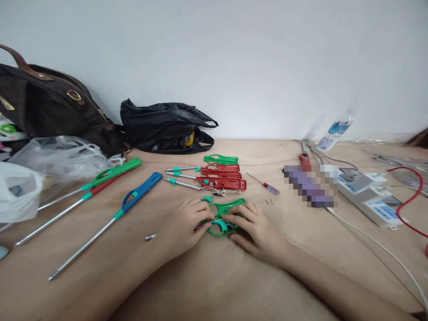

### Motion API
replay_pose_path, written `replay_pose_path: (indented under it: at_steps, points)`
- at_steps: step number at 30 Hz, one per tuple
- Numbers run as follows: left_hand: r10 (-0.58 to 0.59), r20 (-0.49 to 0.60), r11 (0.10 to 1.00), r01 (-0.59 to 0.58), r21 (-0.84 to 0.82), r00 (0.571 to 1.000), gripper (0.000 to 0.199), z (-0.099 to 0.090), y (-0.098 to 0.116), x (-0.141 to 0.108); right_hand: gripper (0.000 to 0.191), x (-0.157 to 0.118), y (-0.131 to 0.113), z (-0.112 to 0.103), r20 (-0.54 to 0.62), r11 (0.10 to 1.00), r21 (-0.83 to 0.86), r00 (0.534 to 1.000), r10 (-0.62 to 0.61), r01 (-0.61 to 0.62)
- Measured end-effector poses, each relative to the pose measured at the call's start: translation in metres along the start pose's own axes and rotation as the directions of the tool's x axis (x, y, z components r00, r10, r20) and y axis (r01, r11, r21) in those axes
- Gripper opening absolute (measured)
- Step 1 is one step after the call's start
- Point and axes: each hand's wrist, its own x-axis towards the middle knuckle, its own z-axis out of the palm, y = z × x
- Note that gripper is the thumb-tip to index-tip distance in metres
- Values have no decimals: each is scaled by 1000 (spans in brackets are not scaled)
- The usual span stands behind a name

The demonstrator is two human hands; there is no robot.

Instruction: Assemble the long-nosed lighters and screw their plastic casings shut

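Observation:
An opened green gas lighter, with turquoise trigger and thin wires showing, lies in front of me. My left hand grips its left part, where the metal tube joins; the tube's tip pokes out past the wrist. On its right end, my right hand has its fingers curled over the body. Just behind is a separate green casing half, partly under my right fingertips. A loose turquoise collar sits by my left knuckles. Farther back, opened red lighters and another green casing half are lined up.
A purple-handled screwdriver and small screws lie right of the parts. Closed blue and green lighters rest on the left. A black bag stands behind; a power strip and cables are at right.

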Motion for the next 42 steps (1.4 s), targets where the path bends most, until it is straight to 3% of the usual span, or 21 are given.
replay_pose_path:
  at_steps: [6,18,23,29,35,42]
  points:
    - [-6,-9,998,5,-59,1000,15,1,-1,2,28,0,1,9,-6,1000,-7,1000,8,-8]
    - [-160,12,970,160,-182,987,15,7,0,3,30,1,-1,10,32,997,22,997,70,-71]
    - [-168,13,960,167,-226,986,15,7,1,5,30,0,0,10,32,998,8,997,68,-68]
    - [-54,-8,995,53,-83,998,19,3,1,3,34,1,-2,8,26,998,-22,998,65,-64]
    - [27,102,977,-48,209,994,21,-4,7,2,34,1,-2,7,38,998,-33,998,49,-48]
    - [-68,91,994,60,89,994,19,-3,8,2,36,0,-1,11,26,997,-64,998,51,-49]
